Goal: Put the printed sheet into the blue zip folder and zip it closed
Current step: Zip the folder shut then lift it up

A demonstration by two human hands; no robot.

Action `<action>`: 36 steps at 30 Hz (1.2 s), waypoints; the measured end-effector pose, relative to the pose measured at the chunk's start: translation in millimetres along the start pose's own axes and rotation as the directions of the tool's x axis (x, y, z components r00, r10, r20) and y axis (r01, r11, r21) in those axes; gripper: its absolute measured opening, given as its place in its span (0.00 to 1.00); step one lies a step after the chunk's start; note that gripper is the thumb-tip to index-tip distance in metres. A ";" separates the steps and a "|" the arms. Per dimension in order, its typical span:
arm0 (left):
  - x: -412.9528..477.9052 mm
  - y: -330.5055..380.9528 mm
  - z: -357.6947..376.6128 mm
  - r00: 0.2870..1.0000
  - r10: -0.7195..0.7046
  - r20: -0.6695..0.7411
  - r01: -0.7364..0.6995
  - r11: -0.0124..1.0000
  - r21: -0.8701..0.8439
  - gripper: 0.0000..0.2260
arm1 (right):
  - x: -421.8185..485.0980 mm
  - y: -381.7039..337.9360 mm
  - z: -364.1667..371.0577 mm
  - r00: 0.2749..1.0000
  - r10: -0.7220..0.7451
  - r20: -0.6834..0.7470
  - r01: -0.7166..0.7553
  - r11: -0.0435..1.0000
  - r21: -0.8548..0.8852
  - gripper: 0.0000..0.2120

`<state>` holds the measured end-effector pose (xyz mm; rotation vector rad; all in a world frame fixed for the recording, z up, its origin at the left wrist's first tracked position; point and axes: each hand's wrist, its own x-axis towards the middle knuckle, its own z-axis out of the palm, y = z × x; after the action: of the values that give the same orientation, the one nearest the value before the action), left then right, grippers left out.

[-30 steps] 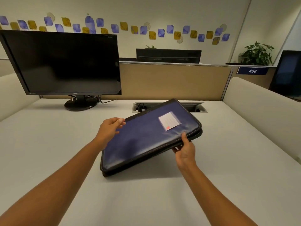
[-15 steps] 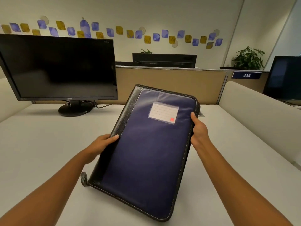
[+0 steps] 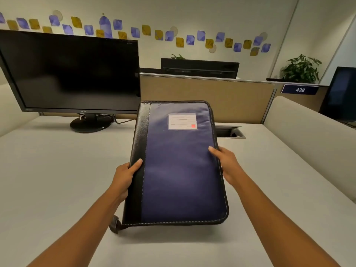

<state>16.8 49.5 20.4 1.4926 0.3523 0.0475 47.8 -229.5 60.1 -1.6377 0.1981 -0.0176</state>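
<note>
A: How many things?
B: One counter [image 3: 57, 180], one monitor [image 3: 73, 74] standing on it.
A: The folder?
B: One blue zip folder [image 3: 179, 170], closed, tilted up over the counter. Two grips: left grip [image 3: 124, 176] clasps its black spine, right grip [image 3: 226, 162] its zipped edge. One label [image 3: 182, 121], one zip pull [image 3: 115, 226].

Blue zip folder [image 3: 181, 166]: matt woven-looking cloth face, soft creases. Spine strip [image 3: 137, 151] black, grained like leather, slight sheen, pale stitching. Label pocket [image 3: 182, 121]: clear glossy plastic over a lined paper card. Desk [image 3: 54, 170] smooth, matt, pale. Monitor [image 3: 73, 72] screen dark with a dull sheen, black plastic bezel.
</note>
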 end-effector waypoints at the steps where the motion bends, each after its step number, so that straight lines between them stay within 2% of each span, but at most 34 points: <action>1: 2.8 1.6 2.0 0.999 -0.024 -0.021 0.024 1.000 -0.007 0.11 | -2.1 9.6 0.8 1.000 0.007 -0.008 -0.007 0.999 -0.032 0.20; 7: 14.6 -7.1 15.4 0.991 -0.107 -0.084 0.109 0.994 0.024 0.15 | -10.9 53.7 4.2 0.989 -0.038 -0.140 0.016 0.988 -0.151 0.19; 10: 18.0 -17.4 23.3 0.992 -0.056 -0.117 0.068 0.992 0.105 0.15 | -11.2 67.3 2.1 0.985 -0.022 -0.172 -0.011 0.982 -0.187 0.18; 15: 24.3 -32.4 31.3 0.986 0.062 -0.155 0.000 0.929 0.371 0.15 | -5.6 77.1 -2.5 0.983 -0.008 -0.183 -0.043 0.961 -0.274 0.18; 19: 25.8 -43.3 33.7 0.991 0.039 -0.129 0.041 0.822 0.567 0.16 | -0.8 78.2 -4.6 0.984 -0.011 -0.176 -0.050 0.939 -0.341 0.19; 21: 26.4 -42.9 32.4 0.983 0.107 -0.150 0.028 0.717 0.697 0.17 | 1.8 76.3 -4.6 0.984 -0.031 -0.173 -0.042 0.914 -0.403 0.21; 24: 23.8 -42.8 32.2 0.973 0.185 -0.136 -0.002 0.599 0.800 0.19 | 0.2 77.9 -0.4 0.984 -0.084 -0.154 -0.002 0.873 -0.488 0.20; 26: 17.2 -48.0 36.1 0.972 0.224 -0.073 -0.064 0.551 0.832 0.22 | -3.3 82.8 4.3 0.980 -0.155 -0.125 0.054 0.811 -0.583 0.21; 28: 8.0 -57.4 41.1 0.965 0.263 0.002 -0.143 0.518 0.843 0.26 | -7.4 88.9 8.3 0.980 -0.187 -0.065 0.087 0.701 -0.708 0.25; 33: -12.9 -76.7 50.9 0.938 0.258 0.230 -0.291 0.229 0.929 0.30 | -24.8 104.7 14.7 0.973 -0.178 0.148 0.214 0.444 -0.870 0.30; 36: -24.3 -84.0 53.7 0.929 0.233 0.288 -0.321 0.121 0.939 0.32 | -36.6 112.1 20.6 0.954 -0.185 0.235 0.288 0.351 -0.891 0.33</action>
<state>-7.9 -15.7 -55.0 2.9194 -0.0505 0.0723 1.2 -211.2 -48.7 -2.8181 -0.1710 -0.0622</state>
